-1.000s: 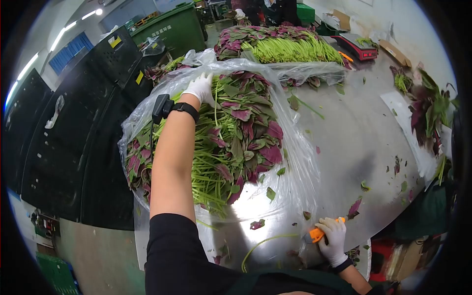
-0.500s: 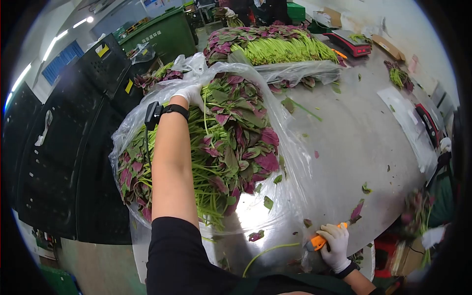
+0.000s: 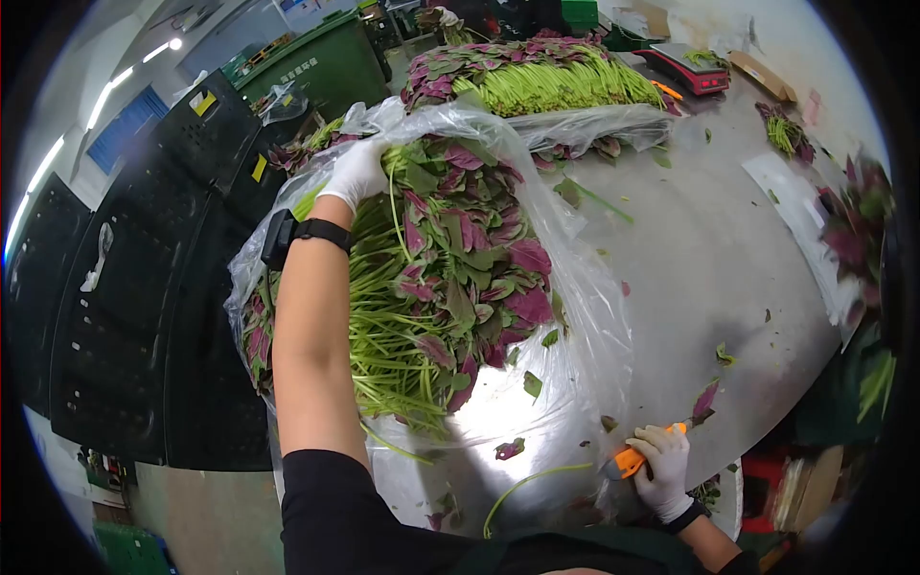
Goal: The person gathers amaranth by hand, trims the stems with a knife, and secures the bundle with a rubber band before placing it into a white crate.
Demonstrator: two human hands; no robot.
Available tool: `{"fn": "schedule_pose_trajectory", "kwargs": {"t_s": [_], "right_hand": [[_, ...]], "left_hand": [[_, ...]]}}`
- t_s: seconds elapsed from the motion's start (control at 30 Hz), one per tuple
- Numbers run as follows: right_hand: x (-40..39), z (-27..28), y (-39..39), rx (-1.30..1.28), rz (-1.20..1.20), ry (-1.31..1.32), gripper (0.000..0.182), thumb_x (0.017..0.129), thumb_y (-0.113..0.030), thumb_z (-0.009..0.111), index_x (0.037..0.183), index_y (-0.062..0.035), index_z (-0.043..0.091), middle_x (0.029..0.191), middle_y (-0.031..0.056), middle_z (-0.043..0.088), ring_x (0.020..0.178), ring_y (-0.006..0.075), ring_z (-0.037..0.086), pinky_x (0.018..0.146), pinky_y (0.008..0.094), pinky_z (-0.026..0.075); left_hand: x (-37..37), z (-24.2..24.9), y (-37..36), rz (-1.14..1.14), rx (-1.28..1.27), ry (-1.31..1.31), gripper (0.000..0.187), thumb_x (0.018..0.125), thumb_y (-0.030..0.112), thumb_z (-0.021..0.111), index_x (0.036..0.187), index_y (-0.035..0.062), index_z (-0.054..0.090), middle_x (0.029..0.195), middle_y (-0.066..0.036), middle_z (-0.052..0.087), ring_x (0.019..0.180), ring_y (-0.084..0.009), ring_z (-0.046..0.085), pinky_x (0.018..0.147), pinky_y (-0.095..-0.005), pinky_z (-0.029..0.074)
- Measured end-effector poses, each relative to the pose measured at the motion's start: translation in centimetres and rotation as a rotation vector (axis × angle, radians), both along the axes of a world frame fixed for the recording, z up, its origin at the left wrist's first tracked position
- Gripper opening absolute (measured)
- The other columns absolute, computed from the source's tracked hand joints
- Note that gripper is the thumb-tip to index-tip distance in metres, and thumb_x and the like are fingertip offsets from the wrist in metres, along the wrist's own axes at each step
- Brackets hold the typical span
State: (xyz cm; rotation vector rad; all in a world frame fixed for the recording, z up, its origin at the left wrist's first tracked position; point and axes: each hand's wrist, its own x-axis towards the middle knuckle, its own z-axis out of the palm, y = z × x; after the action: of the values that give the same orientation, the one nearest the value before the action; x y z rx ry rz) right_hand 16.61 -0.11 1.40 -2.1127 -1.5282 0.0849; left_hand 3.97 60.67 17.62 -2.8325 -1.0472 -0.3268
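Note:
My left hand (image 3: 356, 174), in a white glove, reaches over the far left of a big heap of red-and-green amaranth (image 3: 470, 249). Its fingers are closed around stems at the heap's top edge, though the leaves partly hide the fingertips. The heap lies in an open clear plastic bag (image 3: 589, 316) with pale green stems toward the left. Low on the right, just over the metal table (image 3: 700, 278), my gloved right hand (image 3: 661, 470) is wrapped round an orange-handled knife (image 3: 629, 462).
Behind the heap lies a second stack of amaranth (image 3: 546, 81) on plastic. A red scale (image 3: 685, 69) stands at the back right. Black crates (image 3: 115, 316) line the left side. At the right edge, another person's blurred bunch (image 3: 858, 225) appears above a white sheet (image 3: 786, 211).
My left hand has shifted slightly left and its wrist has turned. My right hand keeps hold of the knife. The other person's bunch at the right has moved up. The view has shifted slightly.

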Motion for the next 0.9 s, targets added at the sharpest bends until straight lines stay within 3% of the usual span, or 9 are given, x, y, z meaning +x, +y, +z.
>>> {"fn": "schedule_pose_trajectory", "kwargs": {"t_s": [0.03, 0.27, 0.37, 0.43, 0.47, 0.6, 0.7, 0.83, 0.9], "right_hand": [[0.0, 0.0, 0.0, 0.003, 0.001, -0.007, 0.042, 0.067, -0.003, 0.060, 0.108, -0.0123, 0.065, 0.115, 0.0053, 0.062, 0.114, 0.0276, 0.056, 0.104, 0.0531, 0.032], [-0.2, 0.0, 0.2, 0.005, 0.001, -0.029, 0.043, 0.067, -0.002, 0.060, 0.108, -0.0123, 0.065, 0.116, 0.0060, 0.062, 0.115, 0.0281, 0.055, 0.105, 0.0531, 0.031], [-0.2, -0.1, 0.1, -0.017, -0.006, -0.025, 0.043, 0.066, -0.002, 0.060, 0.108, -0.0122, 0.065, 0.116, 0.0063, 0.061, 0.115, 0.0283, 0.055, 0.106, 0.0535, 0.030], [-0.3, -0.2, 0.1, -0.025, -0.010, -0.030, 0.044, 0.066, -0.002, 0.060, 0.108, -0.0122, 0.065, 0.116, 0.0063, 0.062, 0.115, 0.0282, 0.054, 0.106, 0.0538, 0.030], [-0.3, -0.2, 0.1, -0.030, -0.013, -0.038, 0.044, 0.066, -0.002, 0.059, 0.108, -0.0122, 0.065, 0.116, 0.0063, 0.062, 0.115, 0.0282, 0.054, 0.107, 0.0539, 0.029], [-0.2, 0.0, 0.0, -0.030, -0.007, -0.049, 0.044, 0.066, -0.002, 0.059, 0.108, -0.0122, 0.065, 0.115, 0.0061, 0.062, 0.115, 0.0280, 0.054, 0.107, 0.0547, 0.029], [-0.4, 0.0, 0.2, -0.027, -0.010, -0.032, 0.043, 0.067, -0.002, 0.059, 0.108, -0.0122, 0.065, 0.116, 0.0059, 0.062, 0.115, 0.0278, 0.054, 0.106, 0.0552, 0.030], [-0.2, -0.1, 0.1, -0.006, -0.008, -0.034, 0.043, 0.067, -0.003, 0.060, 0.109, -0.0126, 0.065, 0.116, 0.0054, 0.062, 0.115, 0.0275, 0.054, 0.105, 0.0552, 0.031], [-0.1, -0.1, -0.1, -0.006, -0.005, -0.031, 0.043, 0.067, -0.003, 0.061, 0.109, -0.0128, 0.065, 0.116, 0.0052, 0.061, 0.115, 0.0274, 0.055, 0.105, 0.0551, 0.031]], "left_hand": [[-0.2, 0.8, 0.2, 0.024, -0.029, -0.008, 0.070, 0.057, 0.024, 0.089, 0.121, 0.0146, 0.063, 0.109, -0.017, 0.068, 0.105, -0.0362, 0.063, 0.088, -0.0423, 0.051], [-0.3, 4.8, -0.9, -0.035, -0.020, 0.086, 0.059, 0.058, 0.021, 0.084, 0.114, 0.0150, 0.068, 0.105, -0.018, 0.069, 0.101, -0.0351, 0.065, 0.085, -0.0421, 0.053], [0.7, 1.6, -1.3, -0.057, -0.077, 0.094, 0.057, 0.058, 0.026, 0.084, 0.111, 0.0096, 0.068, 0.105, -0.019, 0.069, 0.102, -0.0355, 0.065, 0.087, -0.0415, 0.052], [1.7, -3.0, -0.2, -0.066, -0.057, 0.116, 0.067, 0.058, 0.028, 0.085, 0.118, 0.0079, 0.063, 0.111, -0.020, 0.067, 0.107, -0.0359, 0.063, 0.091, -0.0418, 0.051], [2.3, -4.3, 0.1, 0.022, -0.086, 0.199, 0.085, 0.057, 0.031, 0.086, 0.131, 0.0084, 0.052, 0.118, -0.019, 0.066, 0.112, -0.0349, 0.062, 0.096, -0.0428, 0.050], [3.3, -2.5, -0.2, 0.218, -0.175, 0.368, 0.112, 0.050, 0.036, 0.090, 0.145, 0.0111, 0.036, 0.125, -0.020, 0.062, 0.118, -0.0330, 0.060, 0.099, -0.0436, 0.048], [4.0, -2.5, 0.8, 0.260, -0.260, 0.437, 0.119, 0.049, 0.035, 0.092, 0.149, 0.0124, 0.031, 0.132, -0.021, 0.057, 0.120, -0.0350, 0.058, 0.099, -0.0436, 0.048], [2.8, -4.1, 4.1, -0.049, -0.394, 0.270, 0.126, 0.046, 0.033, 0.095, 0.150, 0.0111, 0.030, 0.134, -0.019, 0.057, 0.125, -0.0317, 0.055, 0.102, -0.0395, 0.046], [2.4, -4.7, 5.0, -0.137, -0.457, 0.213, 0.124, 0.045, 0.040, 0.097, 0.147, 0.0059, 0.035, 0.131, -0.016, 0.059, 0.122, -0.0281, 0.056, 0.105, -0.0361, 0.043]]}}
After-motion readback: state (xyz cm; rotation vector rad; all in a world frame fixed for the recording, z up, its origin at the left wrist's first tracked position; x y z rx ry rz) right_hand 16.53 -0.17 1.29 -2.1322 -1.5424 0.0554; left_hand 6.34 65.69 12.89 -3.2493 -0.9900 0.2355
